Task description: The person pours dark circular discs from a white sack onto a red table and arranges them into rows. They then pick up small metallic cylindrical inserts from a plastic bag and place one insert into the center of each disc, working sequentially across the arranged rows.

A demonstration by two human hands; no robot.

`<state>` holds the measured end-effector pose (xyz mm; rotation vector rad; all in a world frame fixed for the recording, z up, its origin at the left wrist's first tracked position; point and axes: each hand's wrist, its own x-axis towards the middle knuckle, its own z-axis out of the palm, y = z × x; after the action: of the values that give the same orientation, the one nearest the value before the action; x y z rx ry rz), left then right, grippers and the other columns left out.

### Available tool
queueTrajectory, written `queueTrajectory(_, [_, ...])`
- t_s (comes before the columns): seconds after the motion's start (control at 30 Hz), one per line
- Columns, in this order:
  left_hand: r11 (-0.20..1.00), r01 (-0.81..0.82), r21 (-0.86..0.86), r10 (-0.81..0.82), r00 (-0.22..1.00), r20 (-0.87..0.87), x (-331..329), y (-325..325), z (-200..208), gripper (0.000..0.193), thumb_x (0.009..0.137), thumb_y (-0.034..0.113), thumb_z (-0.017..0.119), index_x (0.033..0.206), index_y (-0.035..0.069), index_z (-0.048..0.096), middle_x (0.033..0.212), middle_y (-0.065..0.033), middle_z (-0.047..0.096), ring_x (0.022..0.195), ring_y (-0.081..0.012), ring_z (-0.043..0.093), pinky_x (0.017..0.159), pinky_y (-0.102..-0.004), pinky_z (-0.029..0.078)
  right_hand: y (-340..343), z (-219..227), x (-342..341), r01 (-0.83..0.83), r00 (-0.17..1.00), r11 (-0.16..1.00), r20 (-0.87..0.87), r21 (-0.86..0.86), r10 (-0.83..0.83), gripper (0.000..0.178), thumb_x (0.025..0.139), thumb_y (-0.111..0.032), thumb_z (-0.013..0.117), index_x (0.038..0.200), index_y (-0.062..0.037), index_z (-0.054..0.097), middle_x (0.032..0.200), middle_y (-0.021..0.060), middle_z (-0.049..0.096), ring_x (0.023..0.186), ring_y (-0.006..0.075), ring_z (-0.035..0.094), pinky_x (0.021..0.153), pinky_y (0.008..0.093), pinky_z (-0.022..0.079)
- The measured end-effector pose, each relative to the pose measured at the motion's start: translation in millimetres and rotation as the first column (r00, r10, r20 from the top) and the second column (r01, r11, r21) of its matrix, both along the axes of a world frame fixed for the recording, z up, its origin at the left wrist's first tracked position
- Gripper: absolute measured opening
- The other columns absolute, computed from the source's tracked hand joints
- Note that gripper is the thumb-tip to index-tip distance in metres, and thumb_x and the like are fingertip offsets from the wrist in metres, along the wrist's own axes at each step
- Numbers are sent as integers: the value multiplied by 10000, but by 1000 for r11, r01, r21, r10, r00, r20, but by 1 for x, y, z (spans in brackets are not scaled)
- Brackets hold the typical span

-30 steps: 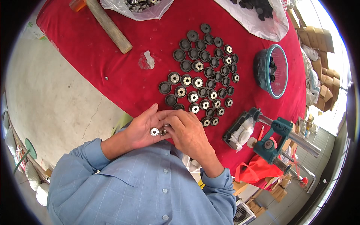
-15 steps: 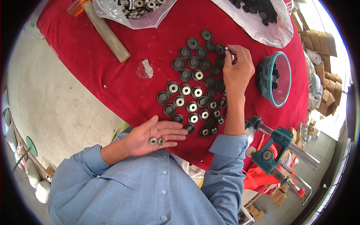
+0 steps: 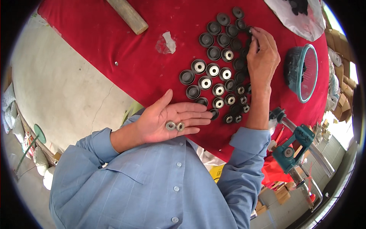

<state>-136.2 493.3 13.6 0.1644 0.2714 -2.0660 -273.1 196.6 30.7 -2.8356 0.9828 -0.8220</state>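
My left hand (image 3: 173, 118) is palm up with its fingers stretched flat. Two small metal ball bearings (image 3: 170, 125) lie loose on the palm, side by side. My right hand (image 3: 263, 57) reaches to the far right of a cluster of round black caps (image 3: 206, 39). Thumb and forefinger are pinched over a dark cap, around a ball bearing (image 3: 250, 32) that shows only as a bright speck. Several caps nearer to me have a shiny bearing (image 3: 213, 70) sitting inside. Others show a bare hollow. My right hand and forearm hide part of the cluster.
A red cloth (image 3: 152, 68) covers the table. Right of my arm stands a clear teal-rimmed bowl (image 3: 305, 74) with dark pieces inside. A white bag (image 3: 301, 23) of black parts is at the far right, a wooden handle (image 3: 129, 17) at the far left. A green hand press (image 3: 293, 147) stands near right.
The whole scene has shifted right and up as my head moved. My right fingertips stay at the same cap, and the bearing in them shows less. The left palm still carries both bearings.
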Motion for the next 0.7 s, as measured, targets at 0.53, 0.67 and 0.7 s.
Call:
queueTrajectory(0.53, [1000, 2, -13, -3, 997, -73, 3, 0, -1, 1059, 1054, 787, 103, 1670, -62, 250, 1735, -286, 260, 1626, -391, 260, 1304, -500, 273, 28, -6, -5, 88, 980, 989, -169, -117, -107, 401, 886, 38, 627, 1253, -39, 770, 1306, 73, 736, 1176, 305, 694, 1063, 444, 524])
queueTrajectory(0.67, [999, 23, -40, -24, 999, -31, 3, 1, -2, 1073, 1046, 795, 84, 1674, -61, 240, 1740, -290, 243, 1632, -401, 241, 1304, -502, 272, 18, 2, -3, 92, 984, 996, -152, -15, -93, 407, 875, 39, 631, 1248, -39, 772, 1289, 64, 746, 1162, 295, 694, 1036, 451, 523])
queueTrajectory(0.7, [999, 21, -40, -22, 999, -36, 2, 2, -3, 1071, 1048, 794, 85, 1674, -60, 242, 1740, -289, 244, 1632, -401, 241, 1304, -502, 272, 16, 2, -3, 99, 982, 995, -157, -16, -101, 405, 871, 39, 632, 1240, -44, 776, 1279, 61, 750, 1161, 289, 693, 1035, 449, 518])
